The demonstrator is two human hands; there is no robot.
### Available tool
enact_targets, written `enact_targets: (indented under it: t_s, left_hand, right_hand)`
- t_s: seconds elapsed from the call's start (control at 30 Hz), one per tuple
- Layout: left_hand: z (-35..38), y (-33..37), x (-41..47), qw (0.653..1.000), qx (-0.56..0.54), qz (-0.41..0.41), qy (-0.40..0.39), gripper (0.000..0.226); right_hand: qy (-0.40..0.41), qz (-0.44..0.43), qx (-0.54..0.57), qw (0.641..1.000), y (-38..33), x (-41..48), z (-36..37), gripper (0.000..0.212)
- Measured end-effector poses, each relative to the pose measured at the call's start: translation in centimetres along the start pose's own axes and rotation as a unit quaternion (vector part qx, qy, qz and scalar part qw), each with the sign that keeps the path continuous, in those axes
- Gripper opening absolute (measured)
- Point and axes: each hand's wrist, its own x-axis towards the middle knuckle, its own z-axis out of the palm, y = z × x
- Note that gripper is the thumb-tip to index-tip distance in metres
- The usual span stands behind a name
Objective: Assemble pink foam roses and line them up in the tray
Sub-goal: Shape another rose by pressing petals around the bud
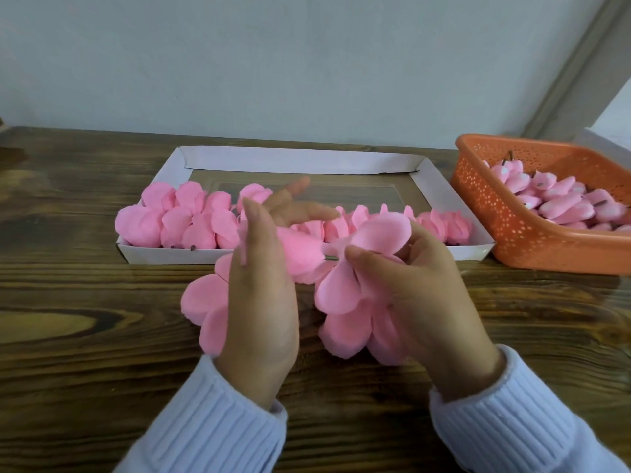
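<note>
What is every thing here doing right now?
left hand: holds a rose bud, stem towards the petals.
right hand: pinches a petal layer.
tray: roses line its near side, far side bare.
basket: holds many spare buds.

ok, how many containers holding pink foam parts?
2: white tray at table centre; orange basket at right edge. A white object behind the basket may be another, mostly cut off.
</note>
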Motion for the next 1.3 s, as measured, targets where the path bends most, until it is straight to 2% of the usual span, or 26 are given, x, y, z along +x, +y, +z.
enact_targets:
  t_s: [0.1, 0.17, 0.37, 0.47, 0.63, 0.77, 0.9, 1.0, 1.1, 1.17, 1.3]
  left_hand:
    - [0.0, -0.1, -0.1, 0.991, 0.126, 0.048, 0.005, 0.085]
    - [-0.1, -0.4, -0.2, 0.979, 0.191, 0.075, 0.001, 0.097]
    - [-0.4, -1.0, -0.2, 0.981, 0.186, 0.046, 0.033, 0.075]
    - [-0.4, -1.0, -0.2, 0.981, 0.181, 0.053, 0.043, 0.075]
    - [-0.3, -0.9, -0.3, 0.974, 0.213, 0.077, 0.03, 0.053]
    - [-0.4, -0.9, -0.3, 0.968, 0.231, 0.093, -0.005, 0.06]
    - [-0.3, -0.7, -0.5, 0.97, 0.228, 0.08, -0.021, 0.044]
    - [-0.2, -0.5, -0.5, 0.975, 0.21, 0.07, -0.032, 0.05]
    - [0.0, -0.5, -0.5, 0.983, 0.171, 0.054, -0.037, 0.053]
    - [0.2, -0.5, -0.7, 0.979, 0.188, 0.074, -0.035, 0.059]
    - [0.0, -0.9, -0.9, 0.983, 0.177, 0.038, -0.014, 0.075]
  right_hand:
    - [-0.028, 0.01, 0.015, 0.999, 0.0, -0.3, 0.5, 0.016]
    - [-0.045, 0.018, 0.034, 0.998, -0.2, -0.6, 0.8, 0.026]
    - [-0.074, 0.033, 0.06, 0.995, -0.4, -0.8, 1.0, 0.031]
    - [-0.068, 0.035, 0.073, 0.994, -0.1, -0.8, 0.8, 0.024]
    - [-0.084, 0.032, 0.086, 0.992, 0.0, -0.9, 0.5, 0.003]
    - [-0.069, 0.043, 0.083, 0.993, 0.0, -0.9, 0.4, 0.018]
    - [-0.092, 0.046, 0.105, 0.989, 0.0, -0.9, 0.3, 0.024]
    - [-0.112, 0.025, 0.097, 0.989, 0.1, -0.9, 0.3, 0.026]
    - [-0.135, 0.007, 0.081, 0.987, 0.5, -0.8, 0.3, 0.018]
    - [-0.149, 0.001, 0.075, 0.986, 0.6, -0.8, 0.3, 0.024]
    - [-0.183, -0.02, 0.068, 0.981, 0.8, -0.7, 0.4, 0.032]
